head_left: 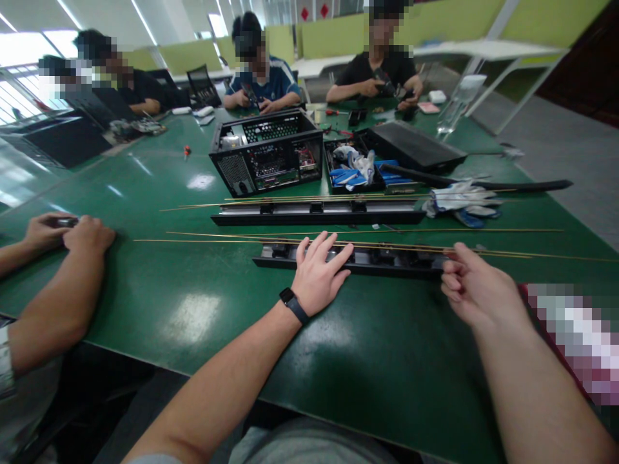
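Note:
A long black rail (pixel 302 263) with a silvery inside and black blocks in it lies across the green table in front of me. My left hand (pixel 322 267), a black watch on its wrist, rests over its middle with fingers spread flat. Thin brass rods (pixel 217 237) run along and above this rail, passing by my left fingertips. At the rail's right end, my right hand (pixel 471 280) is closed in a pinch on a brass rod; whether it grips more than one I cannot tell. A second black rail (pixel 314 218) lies behind, with more brass rods over it.
Behind the rails stand an open black computer case (pixel 265 154) and a tray (pixel 358 187) of gloves. More gloves (pixel 464 198) and a black strip (pixel 512 183) lie right. A co-worker's hands (pixel 72 233) are at the left. Other people sit across the table.

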Motion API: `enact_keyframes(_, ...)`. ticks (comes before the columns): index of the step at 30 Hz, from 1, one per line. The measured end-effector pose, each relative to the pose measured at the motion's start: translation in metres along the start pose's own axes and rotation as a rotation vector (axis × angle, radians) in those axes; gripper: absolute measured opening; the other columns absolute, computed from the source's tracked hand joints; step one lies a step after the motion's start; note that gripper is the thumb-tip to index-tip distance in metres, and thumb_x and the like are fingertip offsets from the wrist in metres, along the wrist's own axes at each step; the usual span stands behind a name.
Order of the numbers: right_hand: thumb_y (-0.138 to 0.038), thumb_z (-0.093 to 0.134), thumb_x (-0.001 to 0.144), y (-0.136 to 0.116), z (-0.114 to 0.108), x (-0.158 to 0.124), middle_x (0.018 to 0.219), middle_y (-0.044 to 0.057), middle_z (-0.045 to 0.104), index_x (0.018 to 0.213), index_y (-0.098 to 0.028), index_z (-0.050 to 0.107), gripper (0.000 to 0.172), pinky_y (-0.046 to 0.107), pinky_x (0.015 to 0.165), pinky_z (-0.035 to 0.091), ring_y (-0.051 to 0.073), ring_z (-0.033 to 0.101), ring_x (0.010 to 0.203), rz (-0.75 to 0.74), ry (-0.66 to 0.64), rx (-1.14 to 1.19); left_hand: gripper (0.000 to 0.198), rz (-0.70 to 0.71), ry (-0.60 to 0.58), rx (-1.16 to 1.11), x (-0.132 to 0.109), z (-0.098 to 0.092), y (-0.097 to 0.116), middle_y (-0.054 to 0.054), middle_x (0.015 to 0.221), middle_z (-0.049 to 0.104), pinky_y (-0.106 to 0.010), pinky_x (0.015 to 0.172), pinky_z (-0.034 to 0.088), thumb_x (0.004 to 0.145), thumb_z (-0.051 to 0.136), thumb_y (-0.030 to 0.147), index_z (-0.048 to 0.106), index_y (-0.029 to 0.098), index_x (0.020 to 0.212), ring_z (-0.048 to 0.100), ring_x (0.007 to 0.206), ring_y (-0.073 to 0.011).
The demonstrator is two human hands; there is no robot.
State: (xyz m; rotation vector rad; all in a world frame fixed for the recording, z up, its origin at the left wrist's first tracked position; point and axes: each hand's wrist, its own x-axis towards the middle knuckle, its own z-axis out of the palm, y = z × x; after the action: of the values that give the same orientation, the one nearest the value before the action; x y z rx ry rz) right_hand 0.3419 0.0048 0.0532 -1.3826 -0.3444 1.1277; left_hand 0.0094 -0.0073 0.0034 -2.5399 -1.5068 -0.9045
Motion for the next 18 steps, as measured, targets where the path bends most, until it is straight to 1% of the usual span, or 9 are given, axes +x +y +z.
enact_keyframes(3, -0.024, 0.092, 0.118, -0.002, 0.012, -0.016, 0.069, -0.004, 0.065, 0.097, -0.022, 0.074, 0.027, 0.015, 0.029, 0.026, 0.006, 0.043, 0.038, 0.043, -0.001, -0.027, 0.059, -0.001, -0.001, -0.001, 0.000, 0.000, 0.000, -0.017, 0.191, 0.074, -0.074, 0.155, 0.043, 0.119, 0.090, 0.026, 0.083, 0.038, 0.176, 0.064, 0.185, -0.0451)
enact_keyframes(6, -0.024, 0.099, 0.113, -0.004, 0.017, -0.024, 0.071, -0.004, 0.066, 0.093, -0.022, 0.073, 0.032, 0.015, 0.029, 0.026, 0.006, 0.043, 0.038, 0.042, -0.021, -0.064, 0.059, 0.002, 0.004, 0.003, -0.001, 0.001, 0.000, -0.017, 0.191, 0.074, -0.073, 0.155, 0.042, 0.119, 0.090, 0.027, 0.083, 0.038, 0.177, 0.064, 0.185, -0.0451)
enact_keyframes(8, -0.021, 0.097, 0.114, -0.005, 0.019, -0.026, 0.071, -0.004, 0.065, 0.088, -0.022, 0.069, 0.038, 0.015, 0.029, 0.027, 0.005, 0.042, 0.038, 0.038, -0.024, -0.076, 0.060, 0.005, 0.010, 0.006, -0.001, 0.001, 0.000, -0.017, 0.191, 0.074, -0.073, 0.156, 0.042, 0.119, 0.090, 0.027, 0.083, 0.038, 0.177, 0.064, 0.185, -0.0452)
enact_keyframes(11, -0.014, 0.085, 0.120, -0.006, 0.020, -0.028, 0.069, -0.004, 0.063, 0.084, -0.021, 0.066, 0.041, 0.014, 0.030, 0.027, 0.005, 0.041, 0.038, 0.046, -0.023, -0.082, 0.061, 0.004, 0.014, 0.010, -0.001, 0.002, 0.000, -0.017, 0.191, 0.074, -0.073, 0.156, 0.040, 0.118, 0.091, 0.027, 0.083, 0.038, 0.177, 0.064, 0.184, -0.0456)
enact_keyframes(12, -0.014, 0.086, 0.119, -0.006, 0.020, -0.029, 0.069, -0.004, 0.063, 0.085, -0.022, 0.066, 0.040, 0.014, 0.030, 0.027, 0.005, 0.041, 0.038, 0.048, -0.025, -0.082, 0.061, 0.004, 0.014, 0.011, -0.001, 0.003, 0.000, -0.017, 0.191, 0.074, -0.073, 0.157, 0.040, 0.118, 0.091, 0.027, 0.083, 0.038, 0.178, 0.063, 0.184, -0.0456)
enact_keyframes(15, -0.018, 0.097, 0.113, -0.006, 0.021, -0.029, 0.069, -0.005, 0.063, 0.087, -0.023, 0.065, 0.042, 0.013, 0.031, 0.029, 0.005, 0.041, 0.039, 0.043, -0.039, -0.069, 0.061, 0.007, 0.014, 0.010, -0.001, 0.002, 0.000, -0.017, 0.191, 0.074, -0.073, 0.156, 0.040, 0.118, 0.090, 0.027, 0.083, 0.038, 0.177, 0.063, 0.185, -0.0455)
enact_keyframes(18, -0.015, 0.095, 0.113, -0.005, 0.021, -0.027, 0.069, -0.005, 0.063, 0.088, -0.023, 0.065, 0.040, 0.012, 0.033, 0.031, 0.005, 0.042, 0.040, 0.046, -0.037, -0.043, 0.059, 0.013, 0.015, 0.009, -0.001, 0.002, -0.001, -0.017, 0.191, 0.074, -0.073, 0.156, 0.041, 0.119, 0.090, 0.027, 0.083, 0.038, 0.177, 0.064, 0.184, -0.0451)
